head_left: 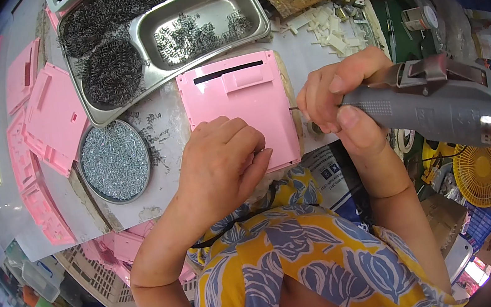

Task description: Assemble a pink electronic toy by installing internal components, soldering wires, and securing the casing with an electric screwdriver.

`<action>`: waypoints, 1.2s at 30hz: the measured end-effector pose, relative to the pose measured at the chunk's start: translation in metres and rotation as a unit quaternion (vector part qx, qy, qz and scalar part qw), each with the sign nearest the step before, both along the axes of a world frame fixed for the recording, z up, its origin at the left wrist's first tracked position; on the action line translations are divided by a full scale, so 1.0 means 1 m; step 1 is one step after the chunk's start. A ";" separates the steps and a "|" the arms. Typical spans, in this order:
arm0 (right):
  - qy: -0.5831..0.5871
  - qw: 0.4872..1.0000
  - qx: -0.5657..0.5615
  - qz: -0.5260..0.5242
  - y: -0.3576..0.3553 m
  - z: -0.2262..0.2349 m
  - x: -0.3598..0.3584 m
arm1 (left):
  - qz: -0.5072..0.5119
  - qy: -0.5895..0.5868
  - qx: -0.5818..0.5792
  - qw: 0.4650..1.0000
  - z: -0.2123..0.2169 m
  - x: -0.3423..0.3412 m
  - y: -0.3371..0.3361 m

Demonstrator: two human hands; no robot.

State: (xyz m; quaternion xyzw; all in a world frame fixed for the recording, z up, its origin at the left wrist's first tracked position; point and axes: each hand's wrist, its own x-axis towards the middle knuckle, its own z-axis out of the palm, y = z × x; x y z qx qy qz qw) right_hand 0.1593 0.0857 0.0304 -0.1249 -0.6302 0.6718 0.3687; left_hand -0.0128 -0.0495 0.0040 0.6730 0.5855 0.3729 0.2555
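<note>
Pink plastic panel (245, 106) flat at centre frame, smooth and square-cornered, with a dark slot and a raised tab near its top edge. Right edge met by the thin bit of a grey electric screwdriver (433, 103); lower left corner covered by the left hand (221, 160). Top edge just short of the steel tray (125, 104) above; lower edge close to the table's (175, 191) near rim, with little room there before the yellow and grey flowered cloth.

Left hand curled loosely, palm down, fingertips pressing the panel's lower part; whether anything small is pinched under them cannot be told. Right hand (339, 102) closed around the screwdriver's ribbed nose, thumb underneath, fingers bunched near the bit at centre right.

Steel tray at upper centre, shiny and compartmented: dark wire coils (111, 72) in the left well, loose little springs (197, 31) in the right. Round dish (115, 161) of silvery small metal parts at centre left, just beside the left wrist. More pink panels (52, 118) stacked and scattered along the left of the frame, crowding that side. White plastic bits (334, 28) piled at upper right, beyond the right hand. Yellow fan grille (482, 170) at lower right, below the tool.
</note>
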 end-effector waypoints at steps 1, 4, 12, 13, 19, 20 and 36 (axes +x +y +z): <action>0.002 1.000 0.002 0.001 0.000 -0.001 0.000 | -0.001 -0.002 -0.001 1.000 0.001 0.000 0.000; 0.004 1.000 0.004 0.002 0.000 0.001 0.000 | -0.002 -0.003 -0.002 1.000 0.002 0.000 0.001; -0.005 1.000 0.017 0.018 -0.001 0.000 -0.004 | -0.001 -0.011 0.009 1.000 -0.001 -0.001 0.001; -0.011 1.000 0.016 0.020 -0.002 0.001 -0.004 | -0.001 -0.011 0.012 1.000 -0.001 -0.001 0.001; -0.046 0.994 0.079 0.052 0.011 0.007 -0.001 | 0.013 0.007 0.041 0.999 -0.001 0.002 0.002; -0.034 0.996 0.067 0.052 0.009 0.012 -0.004 | 0.018 -0.004 0.054 0.998 0.000 0.004 0.004; 0.092 0.993 -0.020 0.071 0.000 0.048 -0.023 | 0.153 0.060 0.105 0.981 0.016 0.000 0.003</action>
